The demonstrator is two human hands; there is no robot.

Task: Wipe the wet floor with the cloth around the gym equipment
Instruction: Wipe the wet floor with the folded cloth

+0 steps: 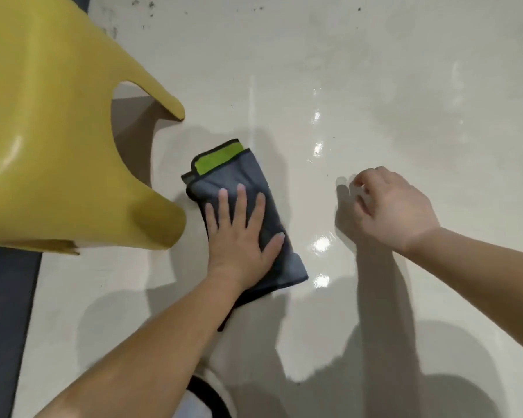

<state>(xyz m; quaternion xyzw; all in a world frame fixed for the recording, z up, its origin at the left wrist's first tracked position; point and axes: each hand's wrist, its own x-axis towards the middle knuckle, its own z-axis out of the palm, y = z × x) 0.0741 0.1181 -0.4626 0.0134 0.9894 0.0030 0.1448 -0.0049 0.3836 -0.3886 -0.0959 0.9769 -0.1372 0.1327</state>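
A folded grey cloth (233,173) with a green patch and black edging lies on the pale glossy floor (360,86). My left hand (242,233) presses flat on the cloth, fingers straight and spread. My right hand (390,206) hovers low over the floor to the right of the cloth, fingers loosely curled, holding nothing. Wet shiny patches (320,244) glint on the floor between my two hands.
A large yellow plastic piece of equipment (52,131) stands on the left, its rounded feet close to the cloth. A dark mat (3,312) lies along the lower left edge. A white and black shoe tip (206,393) shows at the bottom.
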